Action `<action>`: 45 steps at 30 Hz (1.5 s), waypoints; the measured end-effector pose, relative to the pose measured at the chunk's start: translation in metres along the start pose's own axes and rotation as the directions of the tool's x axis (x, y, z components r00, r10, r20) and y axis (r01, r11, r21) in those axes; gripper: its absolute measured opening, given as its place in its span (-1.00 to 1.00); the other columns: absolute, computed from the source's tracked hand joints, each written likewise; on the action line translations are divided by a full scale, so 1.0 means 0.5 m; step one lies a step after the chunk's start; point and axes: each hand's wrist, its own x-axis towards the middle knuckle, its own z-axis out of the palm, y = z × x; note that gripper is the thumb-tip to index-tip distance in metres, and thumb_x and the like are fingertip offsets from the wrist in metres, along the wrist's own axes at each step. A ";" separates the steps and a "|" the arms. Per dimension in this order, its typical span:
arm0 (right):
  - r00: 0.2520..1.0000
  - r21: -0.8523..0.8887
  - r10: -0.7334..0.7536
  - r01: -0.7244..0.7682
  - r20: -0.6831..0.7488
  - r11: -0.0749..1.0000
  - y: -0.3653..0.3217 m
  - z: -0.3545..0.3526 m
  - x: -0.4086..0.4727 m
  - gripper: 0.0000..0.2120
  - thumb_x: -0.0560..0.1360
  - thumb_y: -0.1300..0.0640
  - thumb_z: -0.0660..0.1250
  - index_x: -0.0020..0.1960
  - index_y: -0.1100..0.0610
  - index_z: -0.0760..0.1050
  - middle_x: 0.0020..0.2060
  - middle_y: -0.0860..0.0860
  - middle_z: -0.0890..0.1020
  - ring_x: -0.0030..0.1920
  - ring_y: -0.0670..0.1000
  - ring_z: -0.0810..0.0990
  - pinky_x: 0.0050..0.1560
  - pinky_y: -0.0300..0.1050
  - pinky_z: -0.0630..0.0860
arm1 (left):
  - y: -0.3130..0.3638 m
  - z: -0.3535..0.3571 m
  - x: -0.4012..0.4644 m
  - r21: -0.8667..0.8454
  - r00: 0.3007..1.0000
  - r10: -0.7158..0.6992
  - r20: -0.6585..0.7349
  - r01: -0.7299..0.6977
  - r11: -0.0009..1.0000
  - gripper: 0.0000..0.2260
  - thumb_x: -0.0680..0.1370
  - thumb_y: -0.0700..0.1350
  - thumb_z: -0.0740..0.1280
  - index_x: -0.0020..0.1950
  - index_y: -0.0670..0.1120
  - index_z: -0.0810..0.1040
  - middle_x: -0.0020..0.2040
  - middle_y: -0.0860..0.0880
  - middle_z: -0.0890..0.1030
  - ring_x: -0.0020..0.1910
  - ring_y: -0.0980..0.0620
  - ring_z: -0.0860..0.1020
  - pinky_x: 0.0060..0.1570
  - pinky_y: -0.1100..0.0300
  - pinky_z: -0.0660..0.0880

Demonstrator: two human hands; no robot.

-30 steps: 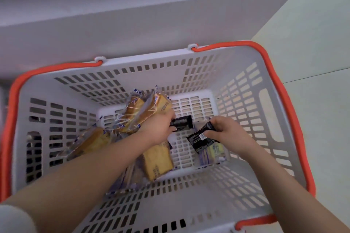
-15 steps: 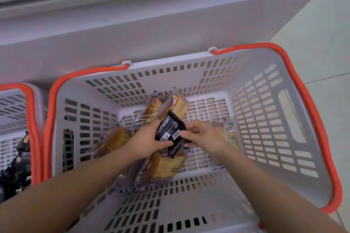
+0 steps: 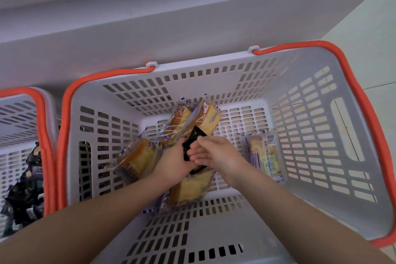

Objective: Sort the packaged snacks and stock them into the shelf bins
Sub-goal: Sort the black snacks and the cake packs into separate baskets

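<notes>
Print shows on several wrappers, but none of it can be read.

The clear cake wrappers (image 3: 209, 117) in the grey basket (image 3: 334, 148) carry small dark lettering and blue-and-white edge strips, too blurred to make out. The flat yellow-blue packet (image 3: 264, 154) near the basket's right wall bears a barcode patch and rows of characters, illegible. The black packets (image 3: 194, 141) between the hands show no legible marks.
</notes>
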 end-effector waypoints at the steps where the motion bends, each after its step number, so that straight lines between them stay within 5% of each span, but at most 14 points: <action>1: 0.995 -0.108 -0.069 0.060 -0.073 0.992 0.000 -0.005 0.007 -0.75 0.57 0.18 0.21 -0.25 0.15 0.54 -0.38 0.02 0.62 -0.38 -0.08 0.58 -0.35 -0.28 0.54 | -0.001 -0.004 0.002 -0.038 0.999 -0.033 -0.008 0.033 0.999 -0.65 0.46 -0.02 0.41 0.18 -0.03 0.42 -0.05 0.08 0.59 -0.07 0.12 0.57 -0.25 0.47 0.42; 5: 0.914 -0.608 -0.279 0.046 -0.294 0.793 0.029 -0.068 0.058 -0.87 0.56 0.20 0.16 -0.08 0.16 0.47 -0.21 0.04 0.57 -0.17 0.05 0.54 -0.13 -0.09 0.46 | -0.009 -0.033 0.006 -0.051 0.997 -0.069 0.025 0.070 0.996 -0.65 0.47 0.10 0.37 0.18 -0.01 0.45 -0.09 0.11 0.59 -0.13 0.19 0.55 -0.32 0.50 0.36; 8: 0.972 -0.775 -0.101 -0.106 -0.214 0.624 0.069 -0.106 0.095 -0.73 0.56 0.15 0.23 0.23 0.21 0.41 0.08 0.12 0.56 0.07 0.12 0.54 0.01 -0.05 0.47 | -0.015 -0.057 0.005 -0.003 0.999 -0.052 0.002 0.052 0.999 -0.74 0.49 0.09 0.35 0.10 0.00 0.45 -0.19 0.18 0.53 -0.20 0.23 0.52 -0.39 0.50 0.33; 10: 0.983 -0.831 -0.067 -0.108 -0.171 0.546 0.091 -0.106 0.107 -0.73 0.55 0.09 0.27 0.18 0.20 0.42 -0.02 0.10 0.56 0.00 0.10 0.54 -0.05 -0.08 0.45 | -0.014 -0.067 0.003 0.016 0.999 -0.030 -0.016 0.030 0.999 -0.69 0.50 0.07 0.35 0.18 -0.02 0.44 -0.14 0.16 0.54 -0.18 0.23 0.51 -0.35 0.54 0.35; 13: 0.988 -0.853 -0.082 -0.069 -0.129 0.518 0.105 -0.096 0.116 -0.77 0.52 0.04 0.32 -0.21 0.15 0.40 -0.42 0.00 0.42 -0.37 -0.01 0.41 -0.40 -0.17 0.29 | -0.013 -0.083 -0.005 0.072 1.000 -0.015 -0.011 0.016 0.997 -0.52 0.50 0.05 0.36 0.36 -0.03 0.35 0.05 0.07 0.58 -0.06 0.20 0.52 -0.27 0.63 0.33; 16: 0.995 -0.815 -0.019 -0.069 -0.097 0.575 0.099 -0.094 0.113 -0.59 0.48 0.10 0.37 -0.44 0.12 0.25 -0.51 0.03 0.31 -0.48 -0.02 0.28 -0.43 -0.17 0.18 | -0.015 -0.103 -0.011 0.132 1.000 0.007 -0.018 -0.004 0.991 -0.50 0.49 0.03 0.37 0.39 -0.01 0.35 0.14 0.01 0.60 -0.04 0.18 0.52 -0.25 0.60 0.34; 19: 0.987 -0.713 -0.073 -0.053 -0.144 0.699 0.073 -0.088 0.080 -0.72 0.42 0.22 0.37 -0.37 0.16 0.31 -0.43 0.09 0.41 -0.39 0.01 0.36 -0.34 -0.15 0.26 | -0.012 -0.137 -0.016 0.139 0.996 0.005 -0.085 0.007 0.990 -0.52 0.49 0.04 0.36 0.37 -0.03 0.36 0.14 -0.02 0.59 0.01 0.09 0.55 -0.14 0.40 0.40; 21: 0.955 -0.777 -0.254 0.044 -0.152 0.628 0.041 -0.078 0.039 -0.81 0.42 0.23 0.35 -0.27 0.15 0.35 -0.34 0.12 0.54 -0.35 0.02 0.44 -0.36 -0.13 0.34 | -0.008 -0.165 -0.022 0.108 0.991 0.001 -0.131 0.014 0.994 -0.52 0.50 0.05 0.35 0.37 -0.04 0.35 0.15 -0.02 0.59 0.05 0.05 0.56 -0.09 0.34 0.41; 24: 0.871 -0.858 -0.491 0.234 -0.024 0.458 -0.024 -0.048 -0.036 -0.83 0.47 0.15 0.35 -0.20 0.12 0.36 -0.26 0.08 0.60 -0.25 0.06 0.54 -0.25 -0.02 0.45 | 0.016 -0.211 -0.049 0.102 0.989 0.037 -0.142 -0.022 0.995 -0.56 0.53 0.08 0.30 0.34 -0.06 0.36 -0.02 0.05 0.60 -0.14 0.16 0.53 -0.28 0.53 0.35; 29: 0.750 -0.637 -0.660 0.528 0.039 0.562 -0.120 0.079 -0.147 -0.84 0.47 0.11 0.38 -0.21 0.02 0.41 -0.28 -0.09 0.54 -0.23 -0.05 0.52 -0.19 -0.17 0.45 | 0.032 -0.301 -0.156 0.085 0.927 0.106 -0.361 -0.080 0.993 -0.79 0.53 0.08 0.28 -0.22 0.04 0.34 -0.32 0.14 0.44 -0.34 0.26 0.41 -0.40 0.50 0.32; 33: 0.713 -0.429 -0.688 0.668 0.136 0.608 -0.127 0.255 -0.190 -0.83 0.46 0.12 0.38 -0.24 -0.04 0.41 -0.28 -0.08 0.54 -0.23 -0.09 0.52 -0.12 -0.12 0.50 | -0.027 -0.362 -0.281 -0.084 0.869 0.006 -0.494 -0.055 0.995 -0.91 0.54 0.00 0.29 -0.03 0.07 0.39 -0.19 0.19 0.51 -0.21 0.30 0.45 -0.30 0.39 0.31; 38: 0.658 -0.554 -0.657 0.723 0.368 0.414 -0.074 0.440 -0.192 -0.86 0.47 0.13 0.37 -0.18 0.05 0.41 -0.31 -0.11 0.49 -0.27 -0.10 0.47 -0.13 -0.14 0.43 | -0.148 -0.398 -0.416 -0.246 0.775 -0.200 -0.599 0.059 0.968 -0.87 0.53 -0.09 0.31 -0.02 0.06 0.38 -0.20 0.10 0.53 -0.27 0.14 0.48 -0.35 0.21 0.34; 42: 0.718 -0.766 -0.356 0.643 0.598 0.009 -0.018 0.503 -0.178 -0.79 0.54 0.14 0.27 0.14 0.19 0.48 -0.01 0.08 0.62 0.03 0.08 0.56 0.08 -0.01 0.48 | -0.228 -0.397 -0.459 -0.100 0.794 -0.205 -0.572 0.181 0.978 -0.82 0.53 -0.06 0.31 0.07 0.02 0.36 -0.21 0.10 0.52 -0.29 0.15 0.51 -0.43 0.32 0.30; 45: 0.771 -0.792 -0.263 0.609 0.580 0.037 0.010 0.510 -0.183 -0.70 0.57 0.13 0.22 0.27 0.19 0.42 0.03 0.08 0.61 0.05 0.06 0.55 0.11 -0.05 0.48 | -0.270 -0.384 -0.458 -0.085 0.805 -0.238 -0.544 0.229 0.970 -0.57 0.53 -0.08 0.31 0.37 -0.11 0.32 0.19 -0.08 0.54 0.07 -0.01 0.53 0.00 0.19 0.46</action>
